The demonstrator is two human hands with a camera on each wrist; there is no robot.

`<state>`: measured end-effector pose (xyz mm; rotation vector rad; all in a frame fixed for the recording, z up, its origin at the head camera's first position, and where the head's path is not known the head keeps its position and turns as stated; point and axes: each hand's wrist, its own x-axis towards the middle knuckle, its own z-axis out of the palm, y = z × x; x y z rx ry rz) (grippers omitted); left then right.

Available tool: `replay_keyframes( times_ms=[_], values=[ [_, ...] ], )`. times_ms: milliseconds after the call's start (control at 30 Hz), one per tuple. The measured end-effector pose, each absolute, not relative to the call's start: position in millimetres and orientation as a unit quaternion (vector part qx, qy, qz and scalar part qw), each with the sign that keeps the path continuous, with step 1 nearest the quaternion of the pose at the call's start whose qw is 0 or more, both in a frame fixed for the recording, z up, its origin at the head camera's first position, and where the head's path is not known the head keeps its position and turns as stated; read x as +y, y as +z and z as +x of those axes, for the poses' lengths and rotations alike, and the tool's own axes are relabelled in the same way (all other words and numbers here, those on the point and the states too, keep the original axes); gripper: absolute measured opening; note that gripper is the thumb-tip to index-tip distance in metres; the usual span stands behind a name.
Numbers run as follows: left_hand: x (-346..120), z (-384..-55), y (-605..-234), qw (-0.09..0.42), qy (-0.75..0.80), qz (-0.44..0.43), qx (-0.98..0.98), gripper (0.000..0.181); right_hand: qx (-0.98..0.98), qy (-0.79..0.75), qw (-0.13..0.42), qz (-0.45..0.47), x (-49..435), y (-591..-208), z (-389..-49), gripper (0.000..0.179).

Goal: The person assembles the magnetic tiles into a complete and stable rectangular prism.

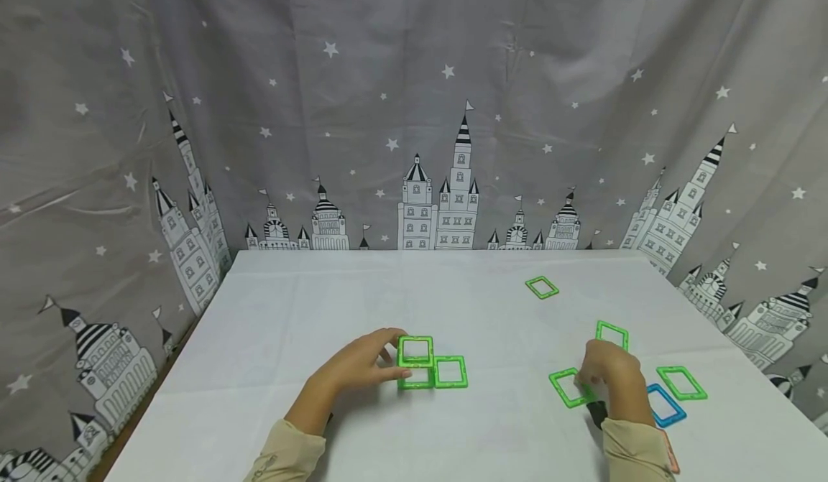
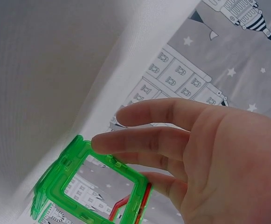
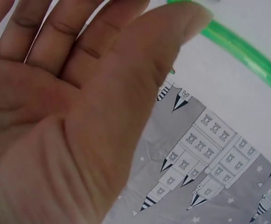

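Note:
In the head view, my left hand [image 1: 359, 360] reaches the left side of joined green magnetic tiles [image 1: 415, 362], its fingers spread and nearly straight. The left wrist view shows a fingertip touching the corner of a green square frame [image 2: 54, 193], with a red edge [image 2: 146, 205] beside it. A further green square tile [image 1: 451, 386] adjoins on the right. My right hand [image 1: 608, 368] pinches the edge of a green square magnetic tile [image 1: 569, 402]. Its thumb [image 3: 172, 28] covers part of that green frame [image 3: 240, 51] in the right wrist view; the fingertips behind are hidden.
Loose on the white table [image 1: 310, 288] are a green diamond-shaped tile [image 1: 542, 297], another green tile [image 1: 612, 325] behind my right hand, a green tile [image 1: 691, 396] and a blue tile [image 1: 673, 420] to its right. An orange tile [image 1: 673, 453] shows partly beside the right sleeve.

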<state>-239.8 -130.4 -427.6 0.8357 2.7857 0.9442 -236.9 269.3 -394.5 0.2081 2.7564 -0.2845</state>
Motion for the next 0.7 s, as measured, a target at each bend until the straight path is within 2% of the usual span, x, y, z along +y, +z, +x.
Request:
replay_keyframes(
  times_ms=[100, 300, 567, 700],
  values=[
    [-130.2, -239.3, -426.7, 0.043, 0.308, 0.273, 0.91, 0.06, 0.974, -0.104, 0.185, 0.079, 269.9, -398.2, -238.1, 0.032],
    [-130.3, -239.2, -426.1, 0.042, 0.306, 0.276, 0.91, 0.06, 0.97, -0.141, 0.181, 0.078, 277.2, -404.3, -235.9, 0.023],
    [-130.7, -240.6, -427.7, 0.04, 0.307, 0.276, 0.91, 0.06, 0.966, -0.144, 0.192, 0.096, 276.5, -403.6, -238.6, 0.042],
    [-131.5, -240.1, -429.1, 0.042, 0.311, 0.278, 0.908, 0.06, 0.966, -0.145, 0.195, 0.084, 276.1, -405.3, -239.4, 0.036]
  ],
)
